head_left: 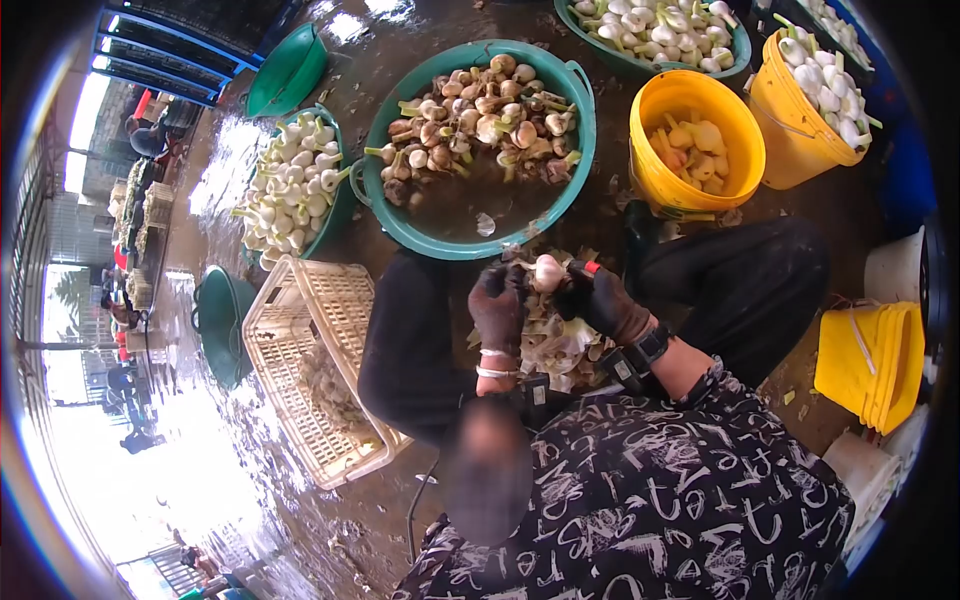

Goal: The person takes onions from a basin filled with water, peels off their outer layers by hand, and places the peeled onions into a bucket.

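A garlic bulb (546, 272), pale with a pinkish tinge, sits between my two gloved hands, above my lap. My left hand (498, 308) has its fingers closed at the bulb's left side. In my right hand (607, 302), closed at the bulb's right side, is a small tool with a red end (592, 267); its working part is hidden. Loose garlic skins (555, 345) lie below the hands between my legs. Just beyond them stands a wide green basin (480, 245) holding brownish, unpeeled garlic bulbs (490, 125).
Cleaned white garlic fills a green tub (335, 215) at left and a yellow bucket (800, 165) at right. Another yellow bucket (640, 165) holds yellowish pieces. A cream crate (350, 285) with skins leans by my left knee. Yellow buckets (868, 360) stand at right. The floor (235, 420) is wet.
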A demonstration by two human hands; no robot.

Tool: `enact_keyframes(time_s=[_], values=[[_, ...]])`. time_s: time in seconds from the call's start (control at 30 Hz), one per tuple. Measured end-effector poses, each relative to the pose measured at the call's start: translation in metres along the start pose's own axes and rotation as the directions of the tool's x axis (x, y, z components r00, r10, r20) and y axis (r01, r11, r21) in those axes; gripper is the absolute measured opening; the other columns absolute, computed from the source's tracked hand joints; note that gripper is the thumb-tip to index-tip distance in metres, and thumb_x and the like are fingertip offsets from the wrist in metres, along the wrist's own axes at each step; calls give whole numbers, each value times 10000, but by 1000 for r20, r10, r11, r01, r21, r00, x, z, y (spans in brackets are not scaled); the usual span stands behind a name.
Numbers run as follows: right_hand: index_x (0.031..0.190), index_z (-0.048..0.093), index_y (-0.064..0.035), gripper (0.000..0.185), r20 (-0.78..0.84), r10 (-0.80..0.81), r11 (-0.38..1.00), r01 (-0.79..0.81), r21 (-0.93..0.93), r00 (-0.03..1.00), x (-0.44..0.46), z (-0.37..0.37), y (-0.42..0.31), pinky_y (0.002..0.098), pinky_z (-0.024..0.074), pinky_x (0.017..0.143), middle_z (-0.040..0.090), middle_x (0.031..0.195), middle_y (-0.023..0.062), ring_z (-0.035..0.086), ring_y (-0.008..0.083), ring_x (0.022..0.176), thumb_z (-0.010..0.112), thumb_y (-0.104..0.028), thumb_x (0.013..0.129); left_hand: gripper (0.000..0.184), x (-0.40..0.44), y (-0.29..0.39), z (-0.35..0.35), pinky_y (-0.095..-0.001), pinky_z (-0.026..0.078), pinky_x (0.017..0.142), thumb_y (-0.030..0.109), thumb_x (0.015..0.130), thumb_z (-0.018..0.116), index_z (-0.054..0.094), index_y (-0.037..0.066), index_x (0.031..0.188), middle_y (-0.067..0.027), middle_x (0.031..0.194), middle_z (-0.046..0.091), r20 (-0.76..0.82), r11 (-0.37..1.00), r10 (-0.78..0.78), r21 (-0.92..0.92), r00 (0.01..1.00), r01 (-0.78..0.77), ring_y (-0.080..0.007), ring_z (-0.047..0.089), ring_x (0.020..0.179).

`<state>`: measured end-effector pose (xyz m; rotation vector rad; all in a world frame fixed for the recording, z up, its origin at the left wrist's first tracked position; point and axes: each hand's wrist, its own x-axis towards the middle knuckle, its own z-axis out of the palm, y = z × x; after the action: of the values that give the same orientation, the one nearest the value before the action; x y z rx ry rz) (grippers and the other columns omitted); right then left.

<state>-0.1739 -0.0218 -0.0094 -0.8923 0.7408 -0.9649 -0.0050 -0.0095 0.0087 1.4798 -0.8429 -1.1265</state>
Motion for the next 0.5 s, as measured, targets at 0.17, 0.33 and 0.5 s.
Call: enact_keyframes(time_s=[0.17,0.33,0.5], values=[[951,591,-70,329,347,405,416,-508,754,846,8,-8,2,281,448,556,554,705,36,552,146,641,430,-351,894,186,13,-17,-13,-254,489,683,103,809,676,635,-24,940,-73,851,672,-147,863,276,473,950,-178,-110,611,733],[850,576,-89,301,211,519,462,-479,746,828,8,1,-8,266,400,486,517,649,19,486,133,559,424,-344,906,289,-12,14,12,-288,506,679,142,750,724,638,27,1002,-105,892,669,66,949,303,72,951,-308,-182,642,764],[749,559,-135,331,239,537,561,-554,616,809,9,-14,0,242,356,439,527,638,12,459,134,497,385,-366,911,301,-15,29,22,-284,511,667,179,708,753,664,49,964,-109,864,669,240,744,372,500,897,-443,-186,658,759]])
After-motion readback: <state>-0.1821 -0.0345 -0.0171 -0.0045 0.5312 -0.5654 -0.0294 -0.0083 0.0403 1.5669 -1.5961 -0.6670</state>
